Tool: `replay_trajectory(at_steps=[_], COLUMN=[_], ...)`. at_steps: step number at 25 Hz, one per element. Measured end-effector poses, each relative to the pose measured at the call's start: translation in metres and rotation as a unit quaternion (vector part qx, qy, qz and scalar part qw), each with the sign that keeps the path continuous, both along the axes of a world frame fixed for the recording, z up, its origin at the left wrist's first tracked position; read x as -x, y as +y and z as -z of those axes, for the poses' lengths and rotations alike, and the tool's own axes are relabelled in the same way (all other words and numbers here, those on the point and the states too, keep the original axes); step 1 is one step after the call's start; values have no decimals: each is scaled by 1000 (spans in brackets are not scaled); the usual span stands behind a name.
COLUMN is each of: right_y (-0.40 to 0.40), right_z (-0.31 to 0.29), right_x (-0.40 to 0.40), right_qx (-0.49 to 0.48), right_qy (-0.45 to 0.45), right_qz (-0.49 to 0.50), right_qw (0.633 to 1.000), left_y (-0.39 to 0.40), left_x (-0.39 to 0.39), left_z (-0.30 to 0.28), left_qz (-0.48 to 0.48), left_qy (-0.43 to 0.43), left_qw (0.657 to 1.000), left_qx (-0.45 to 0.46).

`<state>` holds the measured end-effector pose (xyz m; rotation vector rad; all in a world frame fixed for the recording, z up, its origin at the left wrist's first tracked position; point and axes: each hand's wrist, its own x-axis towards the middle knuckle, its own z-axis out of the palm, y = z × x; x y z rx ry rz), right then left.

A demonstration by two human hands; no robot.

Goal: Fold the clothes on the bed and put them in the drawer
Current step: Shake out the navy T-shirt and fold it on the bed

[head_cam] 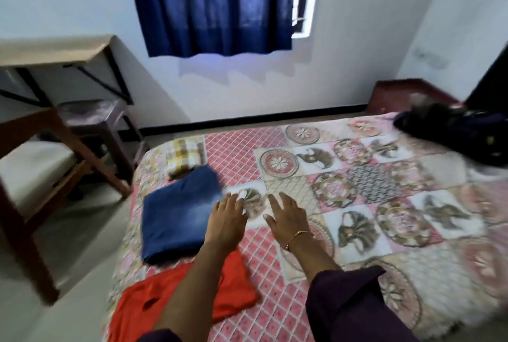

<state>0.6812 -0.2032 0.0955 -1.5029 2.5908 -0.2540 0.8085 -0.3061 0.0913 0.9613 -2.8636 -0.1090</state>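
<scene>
Jeans folded, lengthwise toward wall

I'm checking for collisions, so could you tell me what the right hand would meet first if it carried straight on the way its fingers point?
Probably only the bare patterned bedspread: the open right hand points up the bed, with no garment in that line. Its height above the bed is unclear.
</scene>
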Motion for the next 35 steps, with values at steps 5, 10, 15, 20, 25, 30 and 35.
replay_trajectory(at_steps=[5, 10, 15, 20, 25, 30, 35], right_y=[72, 175, 282, 351, 376, 391, 405], right_z=[-65, -102, -126, -137, -130, -128, -107], right_x=[111, 257, 377, 486, 600, 721, 839], right_qx=[67, 92, 37, 43, 48, 30, -10], right_qy=[48, 90, 122, 135, 140, 119, 73], right_qz=[63, 126, 161, 208, 219, 219, 253], right_qw=[995, 984, 979, 968, 964, 968, 965], left_y=[57, 131, 216, 276, 315, 332, 348], left_x=[147, 314, 441, 555, 677, 802, 903], left_z=[-76, -107, -125, -134, -134, -121, -96], left_qz=[55, 117, 153, 188, 200, 192, 216], left_qy=[64, 129, 135, 125, 123, 105, 44], left_qw=[996, 982, 977, 972, 968, 971, 974], left_qx=[34, 69, 63, 63, 89, 100, 54])
